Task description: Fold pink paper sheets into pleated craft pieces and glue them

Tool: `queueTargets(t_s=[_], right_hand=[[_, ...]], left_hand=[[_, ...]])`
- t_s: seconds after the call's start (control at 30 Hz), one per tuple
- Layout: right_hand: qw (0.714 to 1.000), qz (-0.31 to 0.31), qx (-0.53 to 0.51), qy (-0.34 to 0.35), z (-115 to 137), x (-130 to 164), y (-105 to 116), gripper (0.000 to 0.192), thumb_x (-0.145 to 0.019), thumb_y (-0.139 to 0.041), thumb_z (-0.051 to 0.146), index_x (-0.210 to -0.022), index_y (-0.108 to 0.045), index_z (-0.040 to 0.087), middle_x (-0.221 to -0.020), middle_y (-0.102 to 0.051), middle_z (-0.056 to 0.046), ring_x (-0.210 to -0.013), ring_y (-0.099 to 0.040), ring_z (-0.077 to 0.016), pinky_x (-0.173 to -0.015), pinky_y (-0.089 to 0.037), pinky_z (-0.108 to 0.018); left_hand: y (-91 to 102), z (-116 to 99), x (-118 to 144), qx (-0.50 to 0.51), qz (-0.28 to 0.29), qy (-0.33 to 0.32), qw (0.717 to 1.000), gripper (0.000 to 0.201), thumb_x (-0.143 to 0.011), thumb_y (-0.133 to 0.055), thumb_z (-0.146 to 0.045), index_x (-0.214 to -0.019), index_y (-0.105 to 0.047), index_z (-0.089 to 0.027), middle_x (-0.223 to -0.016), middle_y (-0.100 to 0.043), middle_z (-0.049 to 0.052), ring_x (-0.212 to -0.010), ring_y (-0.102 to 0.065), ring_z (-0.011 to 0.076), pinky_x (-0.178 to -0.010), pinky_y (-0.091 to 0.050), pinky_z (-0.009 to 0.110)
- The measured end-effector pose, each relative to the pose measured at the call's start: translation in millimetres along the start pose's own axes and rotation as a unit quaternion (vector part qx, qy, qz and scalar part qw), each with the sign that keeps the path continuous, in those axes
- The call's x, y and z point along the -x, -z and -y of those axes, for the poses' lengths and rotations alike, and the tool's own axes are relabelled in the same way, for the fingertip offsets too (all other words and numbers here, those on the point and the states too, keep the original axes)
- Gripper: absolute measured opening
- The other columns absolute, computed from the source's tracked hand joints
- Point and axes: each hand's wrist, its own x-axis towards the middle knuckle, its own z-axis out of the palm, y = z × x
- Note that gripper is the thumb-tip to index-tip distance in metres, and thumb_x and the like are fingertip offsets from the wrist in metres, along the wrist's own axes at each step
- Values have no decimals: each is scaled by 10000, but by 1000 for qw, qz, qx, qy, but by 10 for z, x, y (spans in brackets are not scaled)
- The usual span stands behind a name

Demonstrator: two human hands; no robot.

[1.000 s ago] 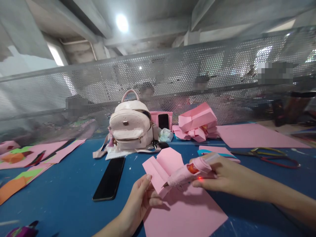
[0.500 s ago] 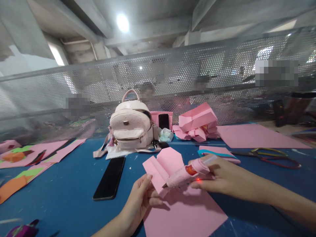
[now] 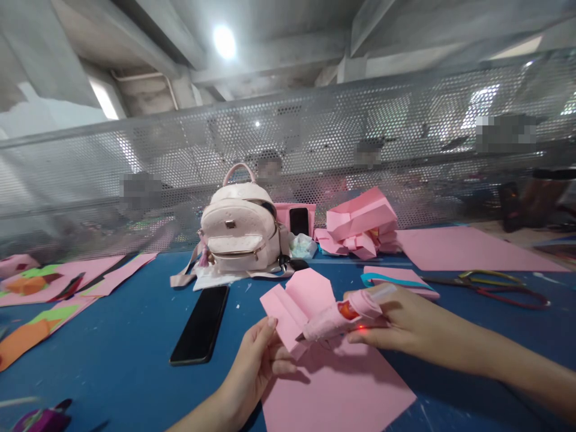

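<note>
My left hand (image 3: 263, 354) pinches the lower left edge of a folded pink paper piece (image 3: 310, 294) between thumb and fingers. In my right hand (image 3: 396, 321) is a pink hot glue gun (image 3: 335, 321), gripped from the right, with a clear glue stick jutting from its back and a red light glowing on its side. The gun's dark nozzle tip points left and down, at or just over the folded paper's lower edge; whether it touches I cannot tell. Beneath both hands lies a flat pink sheet (image 3: 335, 390) on the blue table.
A black phone (image 3: 200, 327) lies to the left, with a white backpack (image 3: 240, 231) behind it. Scissors (image 3: 495, 288) and a pink sheet (image 3: 477, 249) are at the right. Folded pink paper (image 3: 360, 222) is piled before a perforated metal screen (image 3: 288, 132). A purple object (image 3: 42, 420) sits lower left.
</note>
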Motion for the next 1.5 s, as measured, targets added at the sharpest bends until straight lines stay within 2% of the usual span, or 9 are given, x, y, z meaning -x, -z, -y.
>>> queueTargets(t_s=[0.13, 0.4, 0.53, 0.8, 1.03, 1.3, 1.5], right_hand=[[1000, 0, 7, 7, 16, 3, 10, 201, -904, -584, 381, -825, -696, 233, -808, -699, 4, -754, -621, -189, -710, -413, -301], [1000, -4, 13, 5, 27, 9, 10, 216, -897, -601, 417, -822, -700, 241, -806, -699, 13, -767, -629, -194, -705, -411, -297], [1000, 4, 13, 7, 27, 12, 16, 205, -906, -596, 419, -859, -706, 253, -831, -705, 17, -786, -630, -199, -724, -406, -306], [1000, 16, -8, -5, 60, 25, 37, 239, -913, -577, 437, -866, -717, 250, -855, -722, 2, -812, -650, -217, -740, -420, -319], [1000, 8, -3, 5, 61, 24, 36, 232, -913, -571, 415, -847, -708, 240, -810, -716, -2, -766, -648, -212, -707, -418, -317], [1000, -1, 28, -3, 78, 28, 65, 245, -898, -574, 420, -800, -685, 226, -794, -715, -10, -749, -648, -214, -687, -439, -305], [1000, -2, 10, 2, 91, 41, 87, 252, -901, -574, 439, -823, -695, 232, -812, -728, -4, -732, -665, -200, -660, -453, -273]], left_hand=[[10, 10, -1, -4, 10, -7, 1000, 385, -811, -735, -428, -735, -457, -172, -487, -489, -86, -483, -674, 194, -613, -622, 476], [28, 14, 9, -13, 29, -4, 999, 339, -841, -696, -444, -827, -543, -142, -584, -619, -13, -513, -681, 185, -611, -620, 416], [20, 4, 8, -16, 35, -11, 999, 321, -864, -679, -418, -898, -592, -111, -646, -650, 13, -522, -653, 129, -561, -599, 284], [12, 2, -1, -7, 25, -10, 1000, 327, -845, -703, -421, -781, -561, -133, -572, -606, -17, -488, -635, 103, -528, -559, 205], [2, -12, -2, -29, 24, -1, 999, 374, -824, -712, -461, -887, -596, -111, -640, -652, 18, -501, -647, 125, -517, -578, 246], [7, -3, -9, -21, 19, 2, 1000, 368, -826, -705, -466, -860, -559, -130, -636, -660, 20, -492, -664, 152, -513, -573, 264], [-1, 5, 19, -25, 31, -3, 999, 361, -849, -677, -465, -873, -545, -130, -649, -675, 40, -520, -687, 187, -525, -590, 304]])
